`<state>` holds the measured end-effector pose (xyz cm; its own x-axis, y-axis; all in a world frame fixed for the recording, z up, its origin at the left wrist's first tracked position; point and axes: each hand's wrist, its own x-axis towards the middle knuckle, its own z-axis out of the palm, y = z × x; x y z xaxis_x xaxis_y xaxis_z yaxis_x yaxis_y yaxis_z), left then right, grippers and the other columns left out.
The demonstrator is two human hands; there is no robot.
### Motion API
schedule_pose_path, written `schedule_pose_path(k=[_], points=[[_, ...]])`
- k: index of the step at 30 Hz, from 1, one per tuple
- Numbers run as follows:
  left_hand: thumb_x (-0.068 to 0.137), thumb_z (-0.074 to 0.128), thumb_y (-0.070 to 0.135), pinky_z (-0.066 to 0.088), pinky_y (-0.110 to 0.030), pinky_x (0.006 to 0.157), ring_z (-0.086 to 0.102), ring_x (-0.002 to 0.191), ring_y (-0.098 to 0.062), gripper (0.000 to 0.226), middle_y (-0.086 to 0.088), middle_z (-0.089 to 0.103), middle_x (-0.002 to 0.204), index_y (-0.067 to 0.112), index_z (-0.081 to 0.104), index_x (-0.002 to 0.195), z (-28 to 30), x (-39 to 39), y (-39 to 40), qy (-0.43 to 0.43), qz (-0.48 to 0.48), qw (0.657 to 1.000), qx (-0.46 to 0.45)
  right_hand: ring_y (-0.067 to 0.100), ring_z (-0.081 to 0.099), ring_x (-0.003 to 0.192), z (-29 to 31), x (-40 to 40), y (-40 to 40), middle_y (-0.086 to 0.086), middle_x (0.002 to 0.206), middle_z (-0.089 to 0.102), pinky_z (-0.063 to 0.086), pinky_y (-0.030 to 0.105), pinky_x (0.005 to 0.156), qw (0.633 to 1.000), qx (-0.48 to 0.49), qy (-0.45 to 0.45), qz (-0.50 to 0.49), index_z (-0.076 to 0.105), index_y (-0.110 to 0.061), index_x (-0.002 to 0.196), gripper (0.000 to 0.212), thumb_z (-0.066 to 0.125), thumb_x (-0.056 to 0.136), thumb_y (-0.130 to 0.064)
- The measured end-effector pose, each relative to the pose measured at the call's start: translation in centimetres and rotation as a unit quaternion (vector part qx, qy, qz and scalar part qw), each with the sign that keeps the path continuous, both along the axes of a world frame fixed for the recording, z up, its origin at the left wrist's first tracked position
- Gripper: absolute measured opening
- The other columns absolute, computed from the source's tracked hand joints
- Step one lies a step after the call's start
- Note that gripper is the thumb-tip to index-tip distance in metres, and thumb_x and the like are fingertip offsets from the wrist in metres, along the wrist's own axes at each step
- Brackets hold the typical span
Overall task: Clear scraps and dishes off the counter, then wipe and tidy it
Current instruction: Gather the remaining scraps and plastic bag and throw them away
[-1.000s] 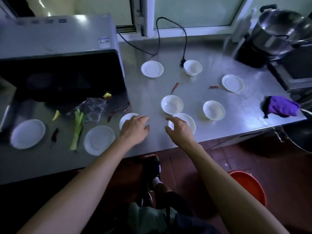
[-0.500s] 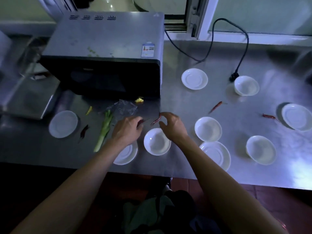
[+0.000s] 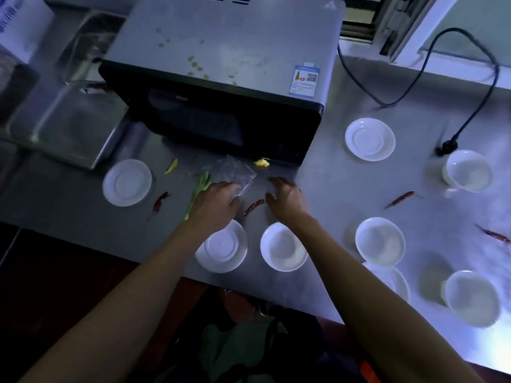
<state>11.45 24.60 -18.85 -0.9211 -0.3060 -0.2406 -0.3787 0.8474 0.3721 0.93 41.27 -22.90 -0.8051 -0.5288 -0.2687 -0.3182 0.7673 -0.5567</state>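
The steel counter (image 3: pixel 331 178) holds white saucers and bowls among food scraps. My left hand (image 3: pixel 217 205) lies over the near corner of a crumpled clear plastic sheet (image 3: pixel 235 171), with its fingers touching the sheet. A green scallion (image 3: pixel 199 186) lies just left of that hand. My right hand (image 3: pixel 286 199) hovers with relaxed, spread fingers beside a red chili (image 3: pixel 253 207) that lies between both hands. A yellow scrap (image 3: pixel 261 163) sits beyond the right fingers. A saucer (image 3: pixel 225 248) and a bowl (image 3: pixel 283 251) stand under my wrists.
A microwave (image 3: pixel 221 78) stands right behind the scraps, with a steel tray (image 3: pixel 63 125) to its left. More chilies (image 3: pixel 401 199) (image 3: pixel 160 202), a yellow scrap (image 3: pixel 171 167), saucers (image 3: pixel 127 182) (image 3: pixel 370 139) and bowls (image 3: pixel 380 240) (image 3: pixel 467 171) are scattered about. A power cord (image 3: pixel 448 145) trails at the back right.
My view has swung left and closer to the microwave. Both hands moved forward from the saucers at the front edge to the plastic sheet and the chili.
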Motion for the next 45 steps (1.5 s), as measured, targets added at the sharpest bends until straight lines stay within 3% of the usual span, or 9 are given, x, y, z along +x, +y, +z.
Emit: schedule_pose_path(k=[4, 10, 14, 21, 25, 35, 42, 45], points=[[0.087, 0.057, 0.022, 0.047, -0.046, 0.096, 0.062, 0.105, -0.032, 0.033, -0.006, 0.069, 0.118, 0.023, 0.065, 0.119, -0.5, -1.5, -2.2, -0.002, -0.018, 0.999, 0.027, 0.037, 0.054, 0.122, -0.8, -0.5, -2.2, 0.013, 0.139, 0.056, 0.046, 0.044, 0.103, 0.999, 0.035, 0.010, -0.004, 0.051, -0.017, 0.143, 0.051, 0.059, 0.093, -0.021], [0.090, 0.052, 0.027, 0.051, -0.042, 0.086, 0.061, 0.106, -0.030, 0.035, -0.005, 0.068, 0.118, 0.020, 0.064, 0.122, -0.8, -3.2, -6.2, -0.018, -0.067, 0.995, 0.074, 0.037, 0.054, 0.116, -1.2, -0.7, -5.3, 0.009, 0.134, 0.056, 0.043, 0.043, 0.102, 0.993, 0.106, 0.019, -0.046, 0.043, -0.030, 0.148, 0.061, 0.057, 0.089, -0.023], [0.087, 0.039, 0.037, 0.050, -0.043, 0.087, 0.060, 0.108, -0.030, 0.044, -0.004, 0.068, 0.119, 0.020, 0.064, 0.119, -1.4, -3.8, -8.4, -0.011, -0.098, 0.991, 0.092, 0.035, 0.050, 0.124, -1.4, -0.8, -7.0, 0.005, 0.147, 0.047, 0.039, 0.041, 0.107, 0.991, 0.113, 0.006, -0.065, 0.040, -0.028, 0.149, 0.065, 0.056, 0.088, -0.016], [0.089, 0.042, 0.036, 0.048, -0.042, 0.092, 0.057, 0.112, -0.028, 0.044, -0.003, 0.067, 0.121, 0.019, 0.065, 0.122, -2.5, -4.9, -11.6, -0.017, -0.128, 0.987, 0.094, 0.039, 0.049, 0.119, -1.7, -0.8, -10.1, 0.010, 0.140, 0.048, 0.039, 0.042, 0.103, 0.984, 0.122, 0.002, -0.127, 0.050, -0.023, 0.138, 0.059, 0.054, 0.082, -0.007], [0.094, 0.052, 0.027, 0.048, -0.041, 0.092, 0.056, 0.113, -0.028, 0.029, -0.002, 0.067, 0.120, 0.020, 0.066, 0.119, -3.3, -5.1, -12.6, -0.011, -0.137, 0.986, 0.098, 0.037, 0.043, 0.122, -2.2, -0.4, -10.8, 0.010, 0.143, 0.045, 0.037, 0.043, 0.104, 0.982, 0.134, 0.013, -0.136, 0.047, -0.022, 0.142, 0.060, 0.056, 0.084, -0.009], [0.097, 0.051, 0.031, 0.045, -0.040, 0.098, 0.051, 0.121, -0.024, 0.031, 0.001, 0.065, 0.125, 0.022, 0.065, 0.123, -3.9, -6.3, -12.9, -0.029, -0.181, 0.978, 0.103, 0.031, 0.047, 0.118, -2.4, 0.2, -10.4, 0.005, 0.130, 0.059, 0.035, 0.041, 0.099, 0.967, 0.189, 0.070, -0.156, 0.056, -0.031, 0.135, 0.053, 0.051, 0.085, -0.015], [0.096, 0.051, 0.029, 0.045, -0.041, 0.096, 0.052, 0.118, -0.026, 0.028, 0.000, 0.066, 0.122, 0.019, 0.066, 0.117, -4.0, -6.2, -13.3, -0.025, -0.209, 0.972, 0.102, 0.028, 0.046, 0.115, -2.6, -0.2, -10.0, 0.005, 0.122, 0.059, 0.034, 0.041, 0.096, 0.960, 0.209, 0.071, -0.171, 0.060, -0.038, 0.130, 0.041, 0.046, 0.097, -0.017], [0.096, 0.051, 0.028, 0.046, -0.042, 0.095, 0.052, 0.117, -0.026, 0.028, -0.001, 0.066, 0.121, 0.018, 0.066, 0.117, -4.2, -5.8, -13.7, -0.017, -0.217, 0.970, 0.105, 0.029, 0.045, 0.118, -2.7, -0.3, -10.0, 0.005, 0.125, 0.057, 0.035, 0.041, 0.095, 0.961, 0.207, 0.074, -0.170, 0.064, -0.031, 0.126, 0.032, 0.047, 0.100, -0.024]])
